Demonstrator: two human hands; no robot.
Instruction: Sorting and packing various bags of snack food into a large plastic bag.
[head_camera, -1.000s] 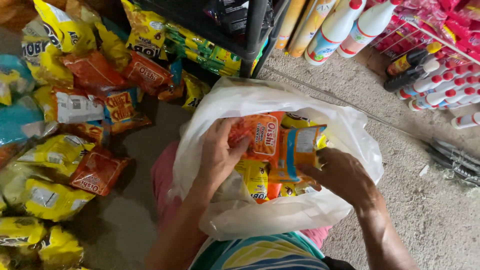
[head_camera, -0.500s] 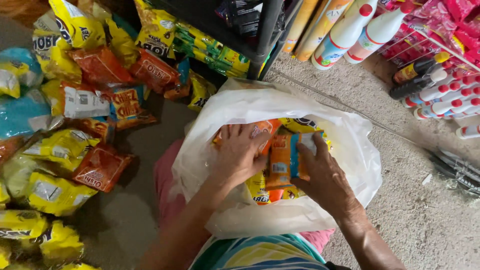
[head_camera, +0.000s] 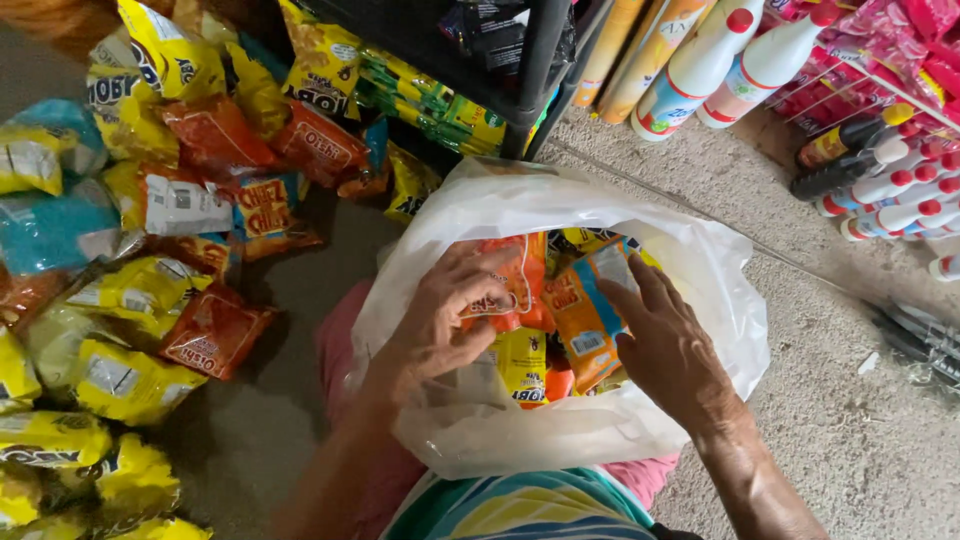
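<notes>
Bag: one white plastic bag (head_camera: 700, 300), mouth open, resting on the person's lap above a pink garment and a striped shirt hem; the floor lies all around it.
Bag contents: small snack packets standing packed together; at least five show, namely one orange packet (head_camera: 515, 280) at the left, one orange-and-blue packet (head_camera: 580, 320) at centre, one yellow packet (head_camera: 520, 365) below them, and yellow tops behind. An exact total cannot be told, as the hands cover part.
Left hand: left hand (head_camera: 440, 325) is inside the bag mouth, fingers (head_camera: 470, 275) curled over the orange packet and gripping its upper edge.
Right hand: right hand (head_camera: 670, 345) lies flat against the right face of the orange-and-blue packet, fingers (head_camera: 635, 290) extended and slightly spread, pressing rather than enclosing; whether the thumb grips it cannot be told.
Loose stock, left: a heap of snack bags (head_camera: 140, 300) on the floor, yellow, orange and blue, more than twenty, overlapping; count not exact.
Shelf: one black metal rack (head_camera: 535, 70) just beyond the bag, holding green-and-yellow packets.
Bottles, far side: two white bottles with red caps (head_camera: 700, 70) leaning beside two orange ones.
Bottles, right: one wire rack of small red-capped bottles (head_camera: 890, 185), at least eight, lying on their sides.
Floor: bare grey concrete (head_camera: 860, 420).
</notes>
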